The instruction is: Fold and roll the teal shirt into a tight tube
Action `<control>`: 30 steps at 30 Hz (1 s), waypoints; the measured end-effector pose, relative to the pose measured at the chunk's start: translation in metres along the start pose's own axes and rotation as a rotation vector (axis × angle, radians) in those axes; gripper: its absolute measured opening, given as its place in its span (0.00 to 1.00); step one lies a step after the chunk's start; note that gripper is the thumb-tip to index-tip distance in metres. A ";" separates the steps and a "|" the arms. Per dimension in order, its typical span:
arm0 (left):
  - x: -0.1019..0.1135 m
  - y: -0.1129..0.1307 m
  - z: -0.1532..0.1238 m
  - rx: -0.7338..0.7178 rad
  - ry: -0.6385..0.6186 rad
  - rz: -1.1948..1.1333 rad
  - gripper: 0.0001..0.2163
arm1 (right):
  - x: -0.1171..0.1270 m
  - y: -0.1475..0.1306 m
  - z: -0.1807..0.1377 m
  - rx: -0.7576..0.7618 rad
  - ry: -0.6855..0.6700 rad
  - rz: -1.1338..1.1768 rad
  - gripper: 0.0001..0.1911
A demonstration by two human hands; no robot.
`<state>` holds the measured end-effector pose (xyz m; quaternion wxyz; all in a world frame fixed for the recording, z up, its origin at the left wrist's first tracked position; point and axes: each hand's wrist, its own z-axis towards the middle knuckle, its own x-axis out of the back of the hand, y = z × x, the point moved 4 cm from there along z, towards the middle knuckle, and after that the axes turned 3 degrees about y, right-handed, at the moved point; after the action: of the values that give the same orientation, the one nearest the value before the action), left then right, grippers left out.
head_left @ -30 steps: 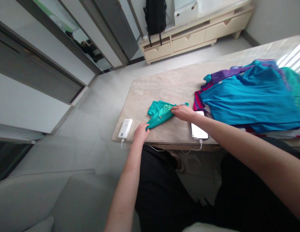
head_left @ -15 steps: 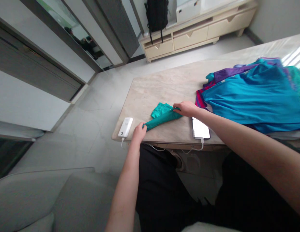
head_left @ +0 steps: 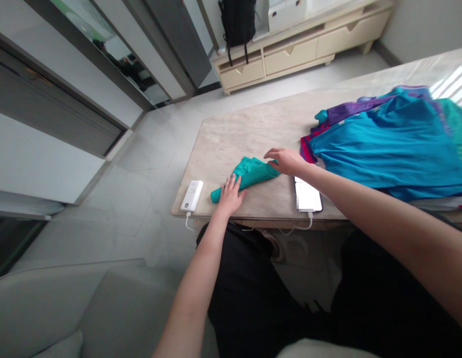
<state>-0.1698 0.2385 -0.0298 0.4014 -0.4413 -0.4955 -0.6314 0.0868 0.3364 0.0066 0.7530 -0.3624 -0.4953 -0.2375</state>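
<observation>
A teal green piece of clothing [head_left: 258, 174], rolled along its near side with a loose flap behind, lies on the light marble-look table [head_left: 246, 129]. Across the left part of the roll my left hand [head_left: 232, 195] lies flat, fingers spread. My right hand [head_left: 285, 160] hovers over or just touches the roll's right end, its fingers stretched out and gripping nothing. Part of that end is hidden under the right hand. The garment's exact kind cannot be made out.
A white power bank [head_left: 192, 195] with a cable sits at the table's left corner. Beside my right wrist lies a phone [head_left: 307, 195], plugged in. A heap of blue and purple clothes [head_left: 391, 144] covers the right side. A sofa [head_left: 85, 298] stands at lower left.
My left hand has let go of the roll's left end and moved right onto its top, opening flat. My right hand has loosened its grip and its fingers have straightened.
</observation>
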 end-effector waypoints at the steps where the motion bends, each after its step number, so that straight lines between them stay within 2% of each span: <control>1: -0.006 0.002 -0.001 0.002 -0.051 0.021 0.31 | -0.006 -0.004 -0.001 0.057 -0.021 0.012 0.22; 4: -0.015 0.000 -0.001 0.013 -0.142 0.061 0.36 | -0.028 -0.015 -0.009 0.204 -0.091 0.026 0.28; 9: -0.010 -0.018 -0.002 0.046 -0.116 0.032 0.32 | -0.051 -0.017 -0.017 0.285 -0.153 0.000 0.33; 14: 0.001 -0.032 -0.007 0.066 -0.046 0.018 0.29 | -0.042 -0.011 -0.015 0.261 -0.148 -0.037 0.29; 20: 0.014 -0.030 -0.003 0.087 0.060 -0.001 0.20 | -0.030 -0.007 -0.014 0.188 -0.119 -0.084 0.19; 24: 0.019 -0.025 -0.002 0.084 0.070 -0.008 0.15 | -0.023 -0.006 -0.011 0.169 -0.129 -0.092 0.14; 30: 0.023 -0.021 -0.002 0.108 0.057 0.005 0.12 | -0.012 -0.008 -0.007 0.077 -0.127 -0.083 0.13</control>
<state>-0.1964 0.2389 -0.0143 0.4401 -0.4019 -0.5162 -0.6150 0.0806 0.3259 -0.0040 0.7229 -0.3266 -0.5656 -0.2257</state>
